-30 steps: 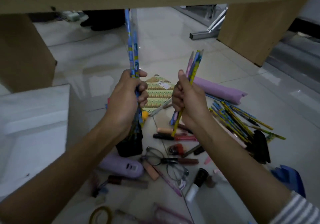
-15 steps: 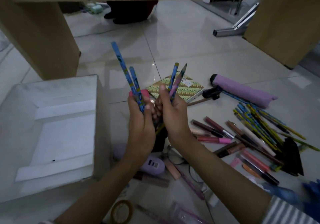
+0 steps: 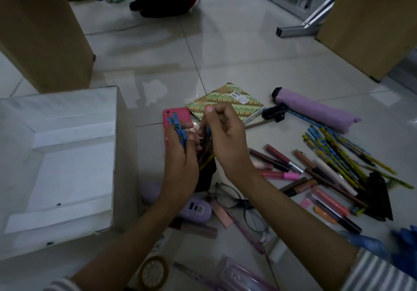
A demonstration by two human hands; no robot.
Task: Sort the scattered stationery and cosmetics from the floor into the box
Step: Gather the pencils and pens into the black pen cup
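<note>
1. Tape roll [image 3: 154, 273] is nearest me, on the floor off the box's [image 3: 123, 166] near right corner.
2. Purple gadget [image 3: 198, 210] and glasses [image 3: 241, 201] lie right of the box's near end.
3. My left hand [image 3: 180, 166], just right of the box, fingers clenched round blue pencils [image 3: 178, 130].
4. My right hand [image 3: 228, 142], one step farther from the box, fingers curled on a few pencils [image 3: 206, 165] over a black holder [image 3: 207, 178].
5. Loose pencil pile [image 3: 338, 157] and lip gloss tubes [image 3: 282, 158] lie well right of the box.
6. Pink phone case [image 3: 178, 114] and notebook [image 3: 228, 103] sit right of the box's far corner.
7. Purple umbrella [image 3: 320, 112] is farthest from the box.
</note>
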